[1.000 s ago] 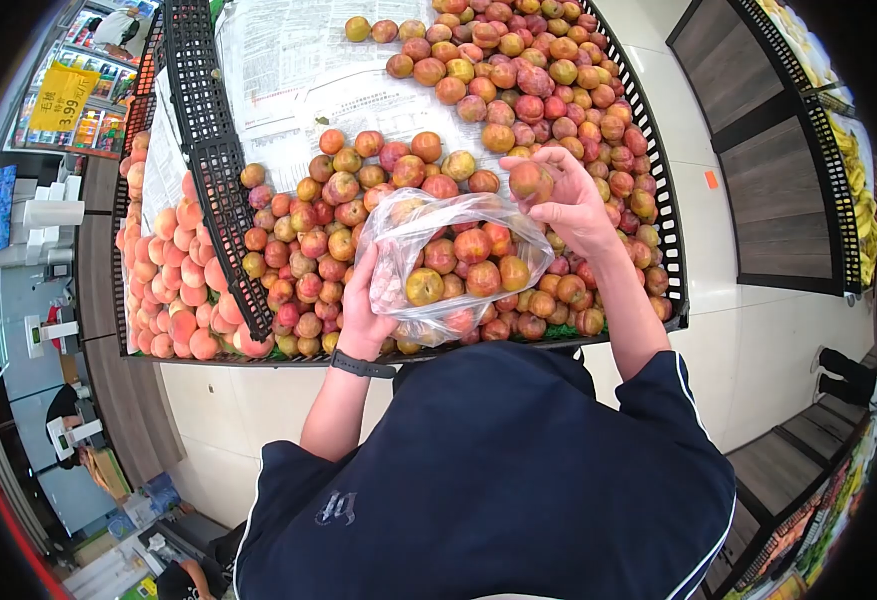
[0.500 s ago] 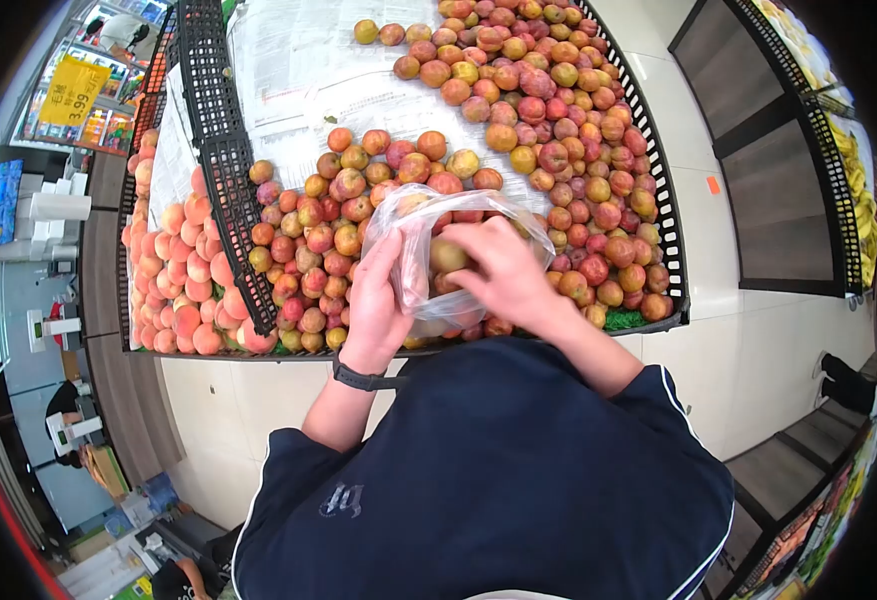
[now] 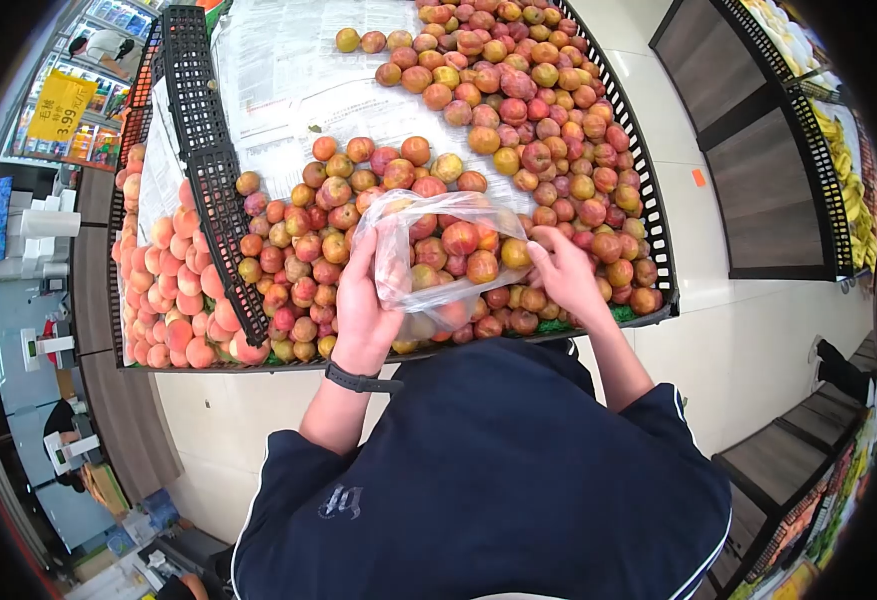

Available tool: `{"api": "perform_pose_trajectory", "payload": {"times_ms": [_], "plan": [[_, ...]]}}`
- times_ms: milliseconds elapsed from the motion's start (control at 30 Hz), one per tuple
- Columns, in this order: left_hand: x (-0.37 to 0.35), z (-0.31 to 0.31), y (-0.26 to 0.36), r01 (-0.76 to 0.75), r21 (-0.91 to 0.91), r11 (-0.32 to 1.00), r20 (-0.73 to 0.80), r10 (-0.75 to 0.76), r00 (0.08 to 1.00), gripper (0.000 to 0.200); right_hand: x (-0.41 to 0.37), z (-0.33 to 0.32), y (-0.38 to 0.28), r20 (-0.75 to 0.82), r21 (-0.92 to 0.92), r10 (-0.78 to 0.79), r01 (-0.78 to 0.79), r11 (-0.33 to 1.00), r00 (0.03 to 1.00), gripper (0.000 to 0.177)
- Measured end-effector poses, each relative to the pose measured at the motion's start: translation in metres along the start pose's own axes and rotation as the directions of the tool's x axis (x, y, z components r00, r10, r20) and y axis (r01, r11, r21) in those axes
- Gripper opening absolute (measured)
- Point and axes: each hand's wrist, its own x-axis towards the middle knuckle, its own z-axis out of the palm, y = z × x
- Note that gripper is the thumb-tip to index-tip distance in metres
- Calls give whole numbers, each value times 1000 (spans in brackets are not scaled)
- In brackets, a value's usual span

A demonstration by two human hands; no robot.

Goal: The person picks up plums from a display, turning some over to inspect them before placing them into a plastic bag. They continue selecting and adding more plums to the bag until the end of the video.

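My left hand (image 3: 363, 305), a dark band on its wrist, grips the left side of a clear plastic bag (image 3: 413, 290) held above the pile of plums. The bag's mouth faces up. Plums (image 3: 460, 238) show in and through the bag; which lie inside and which lie beneath is hard to tell. My right hand (image 3: 566, 278) is at the bag's right edge, its thumb and forefinger drawn together beside a yellow-orange plum (image 3: 515, 253). Whether those fingertips pinch the bag's rim or the plum cannot be made out.
Loose plums (image 3: 568, 130) fill the right of the black-edged display, over newspaper (image 3: 298, 90). A black plastic divider (image 3: 218, 190) separates them from peaches (image 3: 178, 280) at left. A yellow price sign (image 3: 61, 105) stands far left. Bananas (image 3: 848, 180) sit on a stand at right.
My right hand has moved out of the bag's middle to its right edge, where it was over a plum before. My left hand still holds the bag. The view has shifted slightly.
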Motion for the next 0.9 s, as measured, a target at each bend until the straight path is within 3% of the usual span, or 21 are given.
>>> {"api": "perform_pose_trajectory", "payload": {"times_ms": [67,233,367,467,567,667,733,800,900], "plan": [[1,-8,2,31,-30,999,64,-29,997,25,1,11,1,230,401,209,-288,869,950,36],[-1,-11,6,20,14,1000,21,-21,1000,25,0,22,-2,178,767,92,-197,611,980,29],[0,-23,6,56,10,998,195,-57,979,24,7,18,6,135,821,94,-164,547,986,18],[-1,-16,3,31,42,999,126,-36,991,23,9,17,8,99,768,75,-124,628,992,14],[-4,-11,6,22,31,999,130,-26,991,24,10,12,8,161,745,28,-140,652,987,9],[-11,4,9,-12,38,999,0,12,1000,26,9,1,3,182,792,45,-174,586,982,7],[-12,-2,11,-66,56,996,26,65,998,28,4,-9,-21,68,804,84,-105,586,994,9],[-11,-12,12,-120,91,989,55,116,992,31,0,-24,-30,35,813,38,-51,580,999,9],[-8,-23,14,-175,142,974,83,164,983,36,-11,-34,-50,24,738,-21,-4,675,999,9]]}}
